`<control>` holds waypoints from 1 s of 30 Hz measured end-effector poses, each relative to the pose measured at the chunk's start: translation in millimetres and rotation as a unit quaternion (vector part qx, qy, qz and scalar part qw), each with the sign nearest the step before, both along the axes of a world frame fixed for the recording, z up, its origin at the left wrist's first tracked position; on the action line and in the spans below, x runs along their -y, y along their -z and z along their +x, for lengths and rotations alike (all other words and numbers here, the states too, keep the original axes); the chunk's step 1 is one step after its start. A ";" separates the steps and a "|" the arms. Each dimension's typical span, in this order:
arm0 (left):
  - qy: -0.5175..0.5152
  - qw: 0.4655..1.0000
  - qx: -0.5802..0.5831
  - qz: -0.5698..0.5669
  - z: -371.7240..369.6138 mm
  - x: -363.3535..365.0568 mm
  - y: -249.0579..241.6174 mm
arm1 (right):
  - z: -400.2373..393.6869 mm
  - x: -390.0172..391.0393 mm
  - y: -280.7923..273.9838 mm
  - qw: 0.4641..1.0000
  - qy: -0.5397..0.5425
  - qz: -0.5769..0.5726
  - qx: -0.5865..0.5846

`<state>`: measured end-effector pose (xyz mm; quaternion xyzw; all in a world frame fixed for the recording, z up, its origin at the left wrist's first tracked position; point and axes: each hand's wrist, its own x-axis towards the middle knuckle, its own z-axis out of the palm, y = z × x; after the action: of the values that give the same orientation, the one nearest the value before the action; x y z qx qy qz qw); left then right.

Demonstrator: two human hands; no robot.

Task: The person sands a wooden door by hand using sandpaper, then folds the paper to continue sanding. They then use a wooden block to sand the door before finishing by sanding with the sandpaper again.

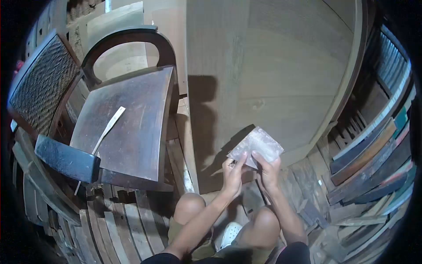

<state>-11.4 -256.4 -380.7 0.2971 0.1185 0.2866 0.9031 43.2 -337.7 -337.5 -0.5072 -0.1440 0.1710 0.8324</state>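
Observation:
Both hands hold a worn, dusty sheet of sandpaper (259,145) in front of the large wooden panel. My left hand (233,177) pinches its lower left part, thumb on top and fingers curled beneath. At the lower right part, my right hand (268,172) grips it the same way, thumb on the near face. The two thumbs almost meet at the middle of the near edge. Behind the sheet stands the pale, flat wooden panel (281,75), with shadows of the hands and sheet falling on it.
A dark wooden chair (127,119) stands at the left, with a thin pale brush-like stick (110,125) lying across its seat. Stacked boards (365,163) line the right side. Slatted wood (127,229) makes up the floor. A white clog (231,234) shows between my knees.

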 end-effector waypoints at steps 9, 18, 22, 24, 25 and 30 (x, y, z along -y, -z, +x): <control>0.090 0.992 0.037 -0.074 0.8 -3.3 18.8 | -13.6 -15.1 -14.8 0.995 0.095 0.003 0.015; 0.159 0.984 -0.083 -0.006 -10.4 -2.8 12.3 | 38.3 -63.7 -145.5 0.718 0.170 -0.121 0.664; 0.133 0.986 -0.100 0.006 -8.1 -2.1 24.4 | 55.9 -113.4 -166.9 0.335 0.107 -0.196 0.915; 0.113 0.990 -0.086 -0.002 -12.9 -6.4 18.4 | 67.5 -119.0 -162.1 0.228 0.082 -0.217 0.945; 0.096 0.990 -0.097 -0.025 -14.4 -6.2 9.9 | 81.3 -121.2 -167.6 0.184 0.078 -0.192 0.961; 0.097 0.991 -0.087 -0.012 -10.7 -10.8 14.2 | 101.3 -112.8 -201.0 0.326 0.204 -0.231 0.894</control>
<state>-22.1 -245.6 -394.8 0.3199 0.1704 0.1696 0.9165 144.5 -224.8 -136.4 -0.5397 -0.6477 -0.5344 0.0602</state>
